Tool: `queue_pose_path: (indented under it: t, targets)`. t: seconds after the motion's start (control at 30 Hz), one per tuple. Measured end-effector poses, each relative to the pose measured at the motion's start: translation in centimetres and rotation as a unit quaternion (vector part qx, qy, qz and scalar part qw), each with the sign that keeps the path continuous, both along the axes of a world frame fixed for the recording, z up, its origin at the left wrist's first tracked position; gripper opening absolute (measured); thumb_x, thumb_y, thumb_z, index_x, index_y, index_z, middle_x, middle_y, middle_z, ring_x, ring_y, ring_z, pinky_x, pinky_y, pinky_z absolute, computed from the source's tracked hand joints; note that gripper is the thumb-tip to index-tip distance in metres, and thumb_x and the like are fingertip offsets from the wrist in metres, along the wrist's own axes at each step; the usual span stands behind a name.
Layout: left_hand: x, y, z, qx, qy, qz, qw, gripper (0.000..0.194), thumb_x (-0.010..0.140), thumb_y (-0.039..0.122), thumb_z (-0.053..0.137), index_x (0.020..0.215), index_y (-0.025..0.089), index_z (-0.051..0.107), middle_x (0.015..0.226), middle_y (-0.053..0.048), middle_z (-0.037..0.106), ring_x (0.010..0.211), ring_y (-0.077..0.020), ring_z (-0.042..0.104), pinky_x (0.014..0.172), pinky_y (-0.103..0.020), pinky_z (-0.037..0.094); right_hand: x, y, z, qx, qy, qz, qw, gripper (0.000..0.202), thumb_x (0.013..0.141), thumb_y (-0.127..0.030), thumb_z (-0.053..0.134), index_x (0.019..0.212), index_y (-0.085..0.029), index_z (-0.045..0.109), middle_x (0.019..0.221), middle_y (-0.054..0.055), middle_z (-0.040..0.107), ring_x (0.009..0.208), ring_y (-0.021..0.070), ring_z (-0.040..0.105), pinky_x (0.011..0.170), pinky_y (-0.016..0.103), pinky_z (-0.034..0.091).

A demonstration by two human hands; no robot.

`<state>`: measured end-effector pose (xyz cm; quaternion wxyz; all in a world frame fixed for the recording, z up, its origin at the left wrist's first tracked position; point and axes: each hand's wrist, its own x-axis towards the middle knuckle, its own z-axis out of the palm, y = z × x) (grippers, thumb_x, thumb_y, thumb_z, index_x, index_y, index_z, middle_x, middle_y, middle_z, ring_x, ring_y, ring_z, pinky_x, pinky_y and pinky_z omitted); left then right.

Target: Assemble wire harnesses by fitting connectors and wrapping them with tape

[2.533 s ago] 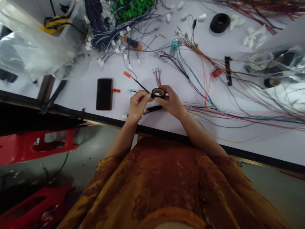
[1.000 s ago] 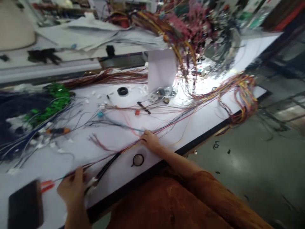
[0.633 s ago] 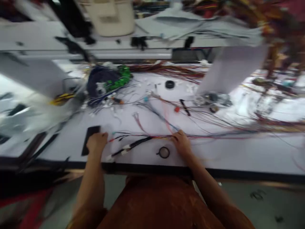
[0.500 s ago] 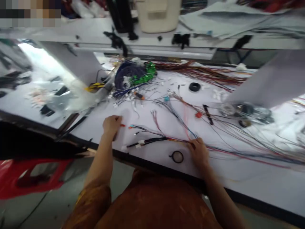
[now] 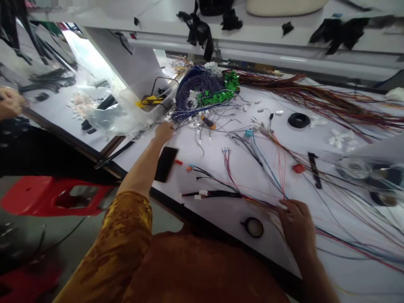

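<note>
My right hand (image 5: 296,221) is closed on a wire harness (image 5: 257,201) that lies across the table, its fingers pinched where the strands meet. Black sleeved leads with white connectors (image 5: 203,193) stretch left from it. My left hand (image 5: 164,131) reaches forward to the edge of a heap of purple wires (image 5: 197,86) with white and green connectors. Its fingers are drawn together, and what they hold, if anything, is hidden. Just below the left hand lies a dark phone (image 5: 166,164), with a small orange piece (image 5: 179,162) beside it.
A roll of black tape (image 5: 298,120) and a red piece (image 5: 298,168) lie at the right. A round ring-like item (image 5: 253,227) is near the front edge. Plastic bags (image 5: 110,120) lie left. Another person's hand (image 5: 9,102) shows at far left. A shelf (image 5: 158,29) spans above.
My left hand has moved forward from beside the orange piece to the purple wire heap, uncovering the phone. My right hand stays on the harness. The view has shifted, bringing another person's hand in.
</note>
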<state>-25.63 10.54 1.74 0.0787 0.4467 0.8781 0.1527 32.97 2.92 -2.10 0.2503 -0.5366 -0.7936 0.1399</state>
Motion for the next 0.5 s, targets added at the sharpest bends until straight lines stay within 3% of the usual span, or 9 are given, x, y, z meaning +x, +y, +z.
queue_pose_path:
  t: [0.07, 0.23, 0.4, 0.5]
  targets:
    - [-0.6, -0.1, -0.1, 0.014, 0.0, -0.004, 1.0, 0.008, 0.076, 0.021, 0.063, 0.08, 0.017, 0.068, 0.103, -0.013, 0.071, 0.107, -0.0291, 0.063, 0.101, -0.04, 0.046, -1.5, 1.0, 0.8, 0.015, 0.016, 0.022, 1.0, 0.03, 0.098, -0.042, 0.053, 0.107, -0.019, 0.07, 0.114, 0.015, 0.062, 0.083, 0.0239, 0.065, 0.079, 0.048, 0.059]
    - [-2.1, -1.0, 0.0, 0.04, -0.03, -0.01, 0.999, 0.013, 0.08, 0.024, 0.062, 0.088, 0.016, 0.069, 0.096, -0.009, 0.074, 0.091, -0.0215, 0.068, 0.09, -0.034, 0.051, -7.6, 3.1, 2.4, -0.034, 0.097, 0.138, 0.985, 0.022, 0.099, -0.035, 0.057, 0.107, -0.019, 0.069, 0.114, 0.011, 0.062, 0.074, 0.0159, 0.064, 0.07, 0.038, 0.059]
    - [-2.8, -1.6, 0.2, 0.016, -0.185, 0.004, 0.983, 0.024, 0.08, 0.026, 0.064, 0.101, 0.014, 0.067, 0.08, -0.009, 0.075, 0.072, -0.0192, 0.071, 0.069, -0.029, 0.053, -13.4, 3.0, 3.5, -0.08, 0.159, 0.243, 0.954, 0.015, 0.1, -0.026, 0.057, 0.11, -0.02, 0.067, 0.113, 0.009, 0.062, 0.078, 0.0131, 0.064, 0.075, 0.033, 0.058]
    - [-3.0, -1.2, -0.3, 0.025, -0.182, 0.024, 0.983, 0.022, 0.081, 0.026, 0.064, 0.098, 0.013, 0.067, 0.069, -0.007, 0.072, 0.065, -0.0203, 0.069, 0.069, -0.032, 0.053, -15.8, 2.8, 3.7, -0.102, 0.177, 0.279, 0.938, 0.014, 0.099, -0.023, 0.057, 0.108, -0.02, 0.067, 0.111, 0.008, 0.063, 0.077, 0.0128, 0.063, 0.075, 0.032, 0.056]
